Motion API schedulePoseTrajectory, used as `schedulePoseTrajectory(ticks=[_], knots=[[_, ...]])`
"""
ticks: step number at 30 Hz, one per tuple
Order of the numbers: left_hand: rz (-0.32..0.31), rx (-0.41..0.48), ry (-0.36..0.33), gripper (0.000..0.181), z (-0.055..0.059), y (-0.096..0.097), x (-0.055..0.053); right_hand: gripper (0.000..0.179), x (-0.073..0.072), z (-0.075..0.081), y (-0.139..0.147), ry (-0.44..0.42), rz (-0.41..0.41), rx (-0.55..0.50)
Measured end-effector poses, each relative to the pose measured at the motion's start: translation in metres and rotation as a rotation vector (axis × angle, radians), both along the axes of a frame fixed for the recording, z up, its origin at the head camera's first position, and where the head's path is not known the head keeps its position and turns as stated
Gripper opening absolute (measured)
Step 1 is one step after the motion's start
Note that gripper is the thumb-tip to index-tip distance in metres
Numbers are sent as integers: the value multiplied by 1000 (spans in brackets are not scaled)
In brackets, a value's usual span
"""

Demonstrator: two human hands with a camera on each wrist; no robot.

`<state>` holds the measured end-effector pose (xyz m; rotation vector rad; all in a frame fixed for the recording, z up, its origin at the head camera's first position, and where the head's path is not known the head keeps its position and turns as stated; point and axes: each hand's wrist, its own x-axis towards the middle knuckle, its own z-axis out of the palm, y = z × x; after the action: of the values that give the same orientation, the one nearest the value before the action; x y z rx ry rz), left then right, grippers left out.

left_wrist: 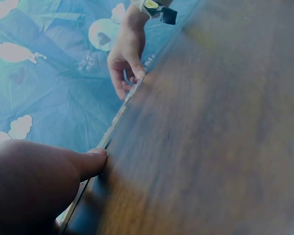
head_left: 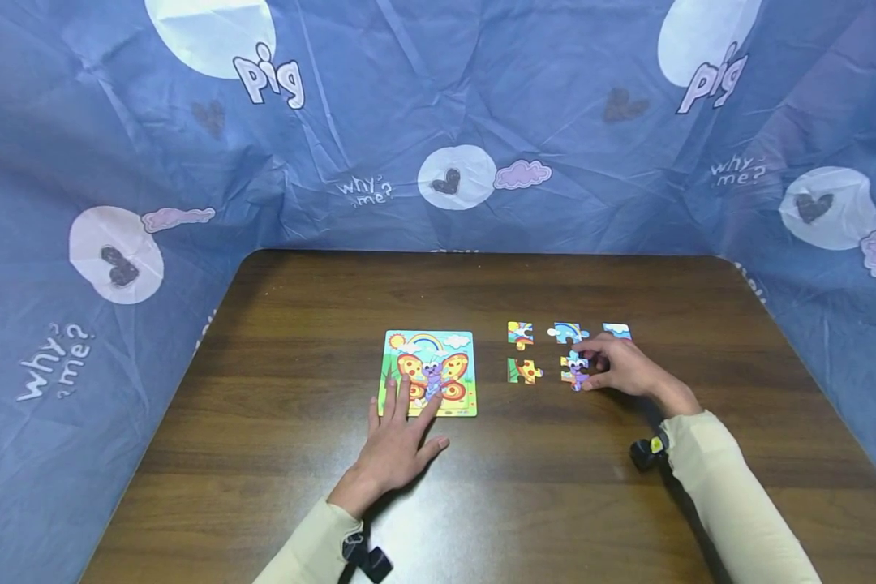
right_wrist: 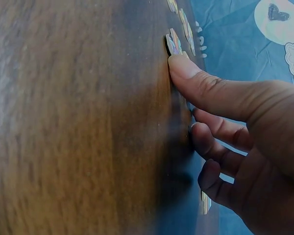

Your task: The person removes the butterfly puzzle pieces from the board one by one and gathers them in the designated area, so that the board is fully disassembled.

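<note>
In the head view, a square butterfly puzzle board (head_left: 448,345) lies flat left of centre on the table. My left hand (head_left: 394,450) rests on its lower part, fingers spread and straight. To the right, my right hand (head_left: 623,367) pinches a jigsaw piece with a purple butterfly body (head_left: 573,370) between thumb and fingers, at table level. Around it lie a sun piece (head_left: 520,332), a rainbow piece (head_left: 568,332), a yellow-and-green wing piece (head_left: 523,371) and a cloud piece (head_left: 616,331), partly covered by the right hand. The right wrist view shows the thumb (right_wrist: 186,68) against a piece's edge.
The brown wooden table (head_left: 321,324) spreads around both hands. A blue printed cloth (head_left: 380,105) hangs behind the table and along its sides. Small black cameras, one of them (head_left: 646,454) near the right sleeve, sit on both wrists.
</note>
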<state>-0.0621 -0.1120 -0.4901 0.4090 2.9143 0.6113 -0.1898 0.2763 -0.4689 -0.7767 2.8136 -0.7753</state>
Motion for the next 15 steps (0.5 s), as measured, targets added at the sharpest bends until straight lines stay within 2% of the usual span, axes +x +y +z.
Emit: schedulePoseTrajectory(ticks=[15], knots=[[1,8,15,66,-2,-1,-1,60,-1,1,0,-86,-2,-2]])
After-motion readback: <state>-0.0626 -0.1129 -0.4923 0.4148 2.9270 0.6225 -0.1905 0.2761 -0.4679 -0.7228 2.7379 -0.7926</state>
